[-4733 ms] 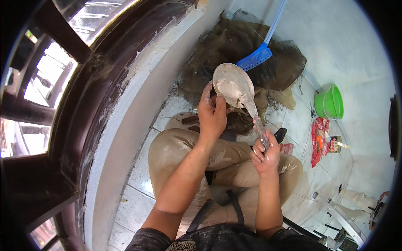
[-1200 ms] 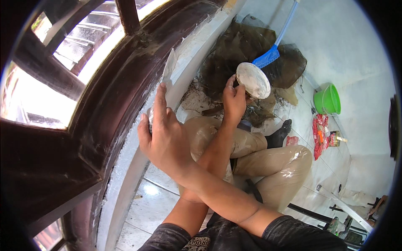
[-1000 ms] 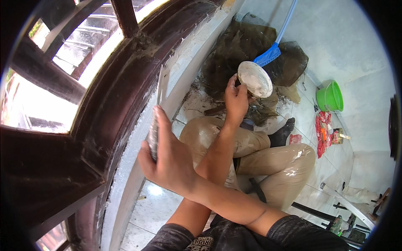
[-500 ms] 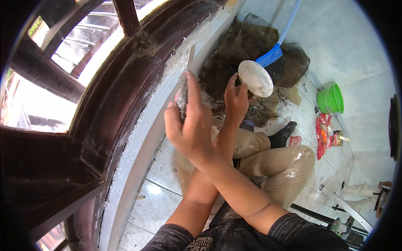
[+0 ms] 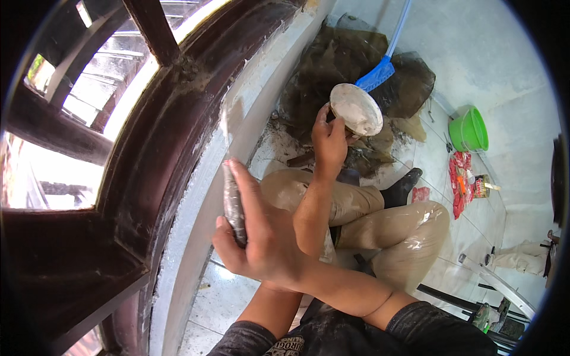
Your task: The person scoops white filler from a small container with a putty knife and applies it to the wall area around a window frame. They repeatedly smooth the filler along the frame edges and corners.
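Observation:
My forearms cross, the right one over the left. In my right hand (image 5: pixel 261 228) is a putty knife (image 5: pixel 234 207), its handle smeared with white. Its thin blade points away from me, along the white edge of the curved ledge (image 5: pixel 190 199) beside the dark wooden window frame (image 5: pixel 139 172); whether it touches cannot be made out. My left hand (image 5: pixel 330 145) grips a round shallow dish (image 5: pixel 356 110) from beneath and behind, tilted, with white paste over its face. Part of the left forearm is hidden under the right one.
A blue long-handled brush (image 5: pixel 376 74) lies over a crumpled dark sheet (image 5: pixel 320 71) beyond the dish. Against the right wall stand a green bucket (image 5: pixel 469 129), a red plastic bag (image 5: pixel 459 184) and a can (image 5: pixel 481 186). My bent legs (image 5: pixel 409 237) rest on the tiled floor.
My right hand has come nearer along the ledge, bringing the putty knife with it. The left hand and dish have shifted only slightly to the left in view.

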Motion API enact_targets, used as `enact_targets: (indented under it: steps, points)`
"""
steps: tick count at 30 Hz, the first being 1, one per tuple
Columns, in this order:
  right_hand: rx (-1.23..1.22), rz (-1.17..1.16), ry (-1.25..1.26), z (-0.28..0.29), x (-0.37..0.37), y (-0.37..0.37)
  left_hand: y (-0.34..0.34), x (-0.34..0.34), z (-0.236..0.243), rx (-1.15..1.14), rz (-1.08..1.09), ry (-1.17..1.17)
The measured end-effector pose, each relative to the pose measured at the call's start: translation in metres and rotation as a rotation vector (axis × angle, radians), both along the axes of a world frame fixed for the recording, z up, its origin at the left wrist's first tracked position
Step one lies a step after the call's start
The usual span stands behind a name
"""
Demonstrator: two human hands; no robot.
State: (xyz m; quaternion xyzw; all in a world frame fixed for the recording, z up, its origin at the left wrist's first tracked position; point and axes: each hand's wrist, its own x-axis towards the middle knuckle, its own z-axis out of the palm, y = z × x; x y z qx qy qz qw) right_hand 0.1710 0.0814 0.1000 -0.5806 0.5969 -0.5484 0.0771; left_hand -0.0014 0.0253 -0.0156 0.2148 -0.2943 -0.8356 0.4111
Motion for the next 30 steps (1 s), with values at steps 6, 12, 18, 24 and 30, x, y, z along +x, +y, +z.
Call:
enact_targets:
  steps: [6,12,18,24,30]
  points:
    - [-0.034,-0.117,-0.060,-0.018,-0.044,-0.025,0.003,-0.008,0.003,-0.025,-0.033,-0.033]
    - [0.131,0.019,-0.131,-0.015,-0.013,-0.019,-0.002,0.002,0.004,0.017,-0.009,0.005]
    - [0.100,0.115,-0.219,-0.016,0.015,-0.015,-0.002,0.004,0.015,0.030,0.004,-0.012]
    - [0.137,0.173,-0.179,-0.008,0.032,0.004,-0.005,-0.010,-0.003,0.008,-0.017,-0.033]
    - [0.133,0.196,-0.315,0.004,0.023,0.025,-0.006,-0.004,-0.006,0.038,0.049,-0.014]
